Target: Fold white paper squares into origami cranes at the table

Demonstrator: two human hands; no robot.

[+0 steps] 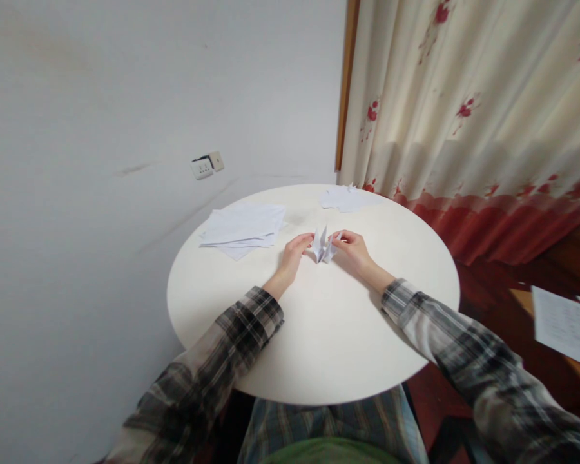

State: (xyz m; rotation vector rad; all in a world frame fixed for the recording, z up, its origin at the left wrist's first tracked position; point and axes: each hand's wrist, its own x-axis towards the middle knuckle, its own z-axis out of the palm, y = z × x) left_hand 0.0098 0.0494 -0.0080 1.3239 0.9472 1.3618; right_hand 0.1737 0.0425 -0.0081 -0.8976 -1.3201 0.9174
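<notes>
A white folded-paper crane (pixel 320 250) stands near the middle of the round white table (pixel 314 341), its pointed parts sticking up. My left hand (pixel 296 254) is at its left side, thumb and fingers closed on the paper's edge. From the right, my right hand (pixel 354 250) pinches the crane's other side between thumb and fingers. The fingertips partly cover the paper's outer edges. Both forearms, in plaid sleeves, reach over the tabletop.
White paper sheets (pixel 244 224) lie stacked at the table's left back. More white paper (pixel 344 198) is at the far edge. A wall with a socket (pixel 202 168) borders the left, a flowered curtain (pixel 464 129) the right. Printed sheets (pixel 565 325) lie lower right.
</notes>
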